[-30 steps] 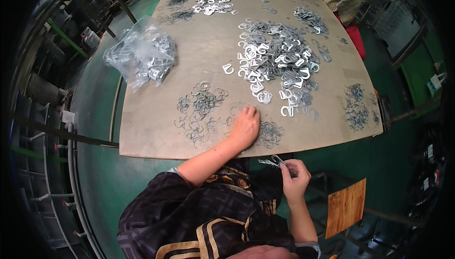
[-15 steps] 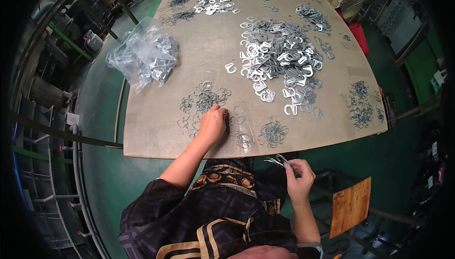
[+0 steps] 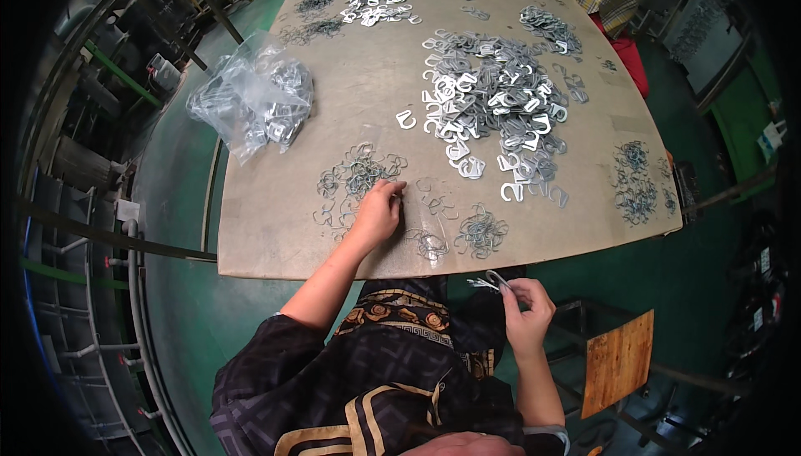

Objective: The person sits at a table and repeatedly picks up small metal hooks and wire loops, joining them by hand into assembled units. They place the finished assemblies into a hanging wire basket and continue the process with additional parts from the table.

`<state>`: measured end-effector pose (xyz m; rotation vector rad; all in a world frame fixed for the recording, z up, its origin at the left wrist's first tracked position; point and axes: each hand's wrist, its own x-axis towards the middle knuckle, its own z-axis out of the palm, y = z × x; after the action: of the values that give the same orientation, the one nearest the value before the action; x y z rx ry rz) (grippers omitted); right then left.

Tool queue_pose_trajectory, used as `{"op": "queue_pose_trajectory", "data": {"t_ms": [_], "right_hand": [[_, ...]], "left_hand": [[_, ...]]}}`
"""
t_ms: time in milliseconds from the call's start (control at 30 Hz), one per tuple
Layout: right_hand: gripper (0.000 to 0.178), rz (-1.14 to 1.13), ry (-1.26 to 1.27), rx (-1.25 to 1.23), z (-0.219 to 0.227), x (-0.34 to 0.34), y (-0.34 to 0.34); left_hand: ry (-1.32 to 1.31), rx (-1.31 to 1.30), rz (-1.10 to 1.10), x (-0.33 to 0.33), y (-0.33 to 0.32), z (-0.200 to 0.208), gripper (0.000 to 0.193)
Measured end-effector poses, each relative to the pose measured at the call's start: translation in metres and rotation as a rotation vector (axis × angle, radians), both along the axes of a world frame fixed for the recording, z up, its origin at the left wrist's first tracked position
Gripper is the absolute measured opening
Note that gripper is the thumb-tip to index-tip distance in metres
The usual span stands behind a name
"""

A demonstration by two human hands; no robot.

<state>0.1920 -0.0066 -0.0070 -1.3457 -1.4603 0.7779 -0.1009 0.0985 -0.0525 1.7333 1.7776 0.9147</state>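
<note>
While the left hand [image 3: 377,211] lies knuckles-up on the bench [image 3: 275,239], its fingers [image 3: 394,189] are curled together onto a thin wire clip at the near edge of a loose scatter of wire clips [image 3: 357,174]. Off the bench edge, over the lap, the right hand [image 3: 527,312] has its fingers [image 3: 511,291] pinched on a small bundle of wire pieces [image 3: 489,282]. Just beyond the left fingers sits a small wire heap [image 3: 482,231]; farther out spreads a big pile of flat metal hooks [image 3: 492,105]. Well to their left lies a clear plastic bag of parts [image 3: 254,101].
</note>
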Motion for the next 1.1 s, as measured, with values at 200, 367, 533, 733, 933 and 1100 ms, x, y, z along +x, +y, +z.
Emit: {"op": "queue_pose_trajectory", "data": {"t_ms": [200,367,533,733,933,1100], "right_hand": [[0.010,0.014,-0.020,0.004,0.001,0.000,-0.001],[0.010,0.022,-0.028,0.009,0.002,-0.003,-0.001],[0.010,0.029,-0.030,0.021,0.002,-0.004,0.000],[0.011,0.011,-0.028,0.010,-0.001,0.002,-0.002],[0.011,0.021,-0.016,0.000,-0.001,-0.001,0.001],[0.015,-0.001,-0.044,-0.008,0.000,-0.002,-0.001]], "left_hand": [[0.129,0.019,0.038,0.025,0.011,-0.006,0.033],[0.113,-0.010,-0.002,0.052,0.015,-0.008,0.037],[0.052,0.087,-0.067,0.078,0.018,-0.012,0.025],[0.322,0.179,-0.283,0.048,0.016,-0.004,0.015],[0.814,0.361,-0.566,0.060,0.018,0.000,0.014],[1.002,0.407,-0.671,0.077,0.028,0.001,0.013]]}}
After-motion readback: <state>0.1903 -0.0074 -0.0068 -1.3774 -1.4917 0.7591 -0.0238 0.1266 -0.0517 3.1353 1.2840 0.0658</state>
